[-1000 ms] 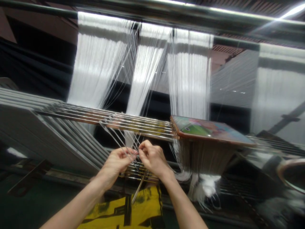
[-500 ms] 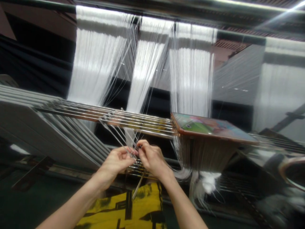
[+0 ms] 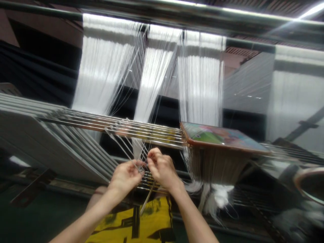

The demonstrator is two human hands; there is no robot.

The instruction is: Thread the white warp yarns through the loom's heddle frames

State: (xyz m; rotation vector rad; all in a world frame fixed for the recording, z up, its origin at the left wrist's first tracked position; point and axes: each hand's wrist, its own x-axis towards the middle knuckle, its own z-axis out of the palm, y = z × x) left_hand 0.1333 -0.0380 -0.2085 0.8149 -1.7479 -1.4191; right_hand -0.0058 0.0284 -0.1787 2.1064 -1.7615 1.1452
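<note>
My left hand point(image 3: 125, 176) and my right hand point(image 3: 162, 167) meet fingertip to fingertip in front of a loom. Both pinch fine white warp threads point(image 3: 141, 158) and thin metal heddle wires point(image 3: 120, 143) that slant up toward the horizontal metal bars point(image 3: 146, 130). A thin metal hook point(image 3: 147, 201) hangs down below my right hand. What sits exactly between the fingertips is too fine to make out. White thread sheets point(image 3: 199, 81) hang in bands from a top beam point(image 3: 177, 15).
A phone with a lit colourful screen point(image 3: 220, 136) lies flat on the frames to the right. Stacked grey heddle frames point(image 3: 50, 141) fan out on the left. A loose white thread bundle point(image 3: 217, 199) hangs below the phone. My yellow-and-black clothing point(image 3: 141, 222) shows underneath.
My left hand has curled tighter and turned its back toward me. Both hands stay at the same spot on the threads. The view shifted slightly.
</note>
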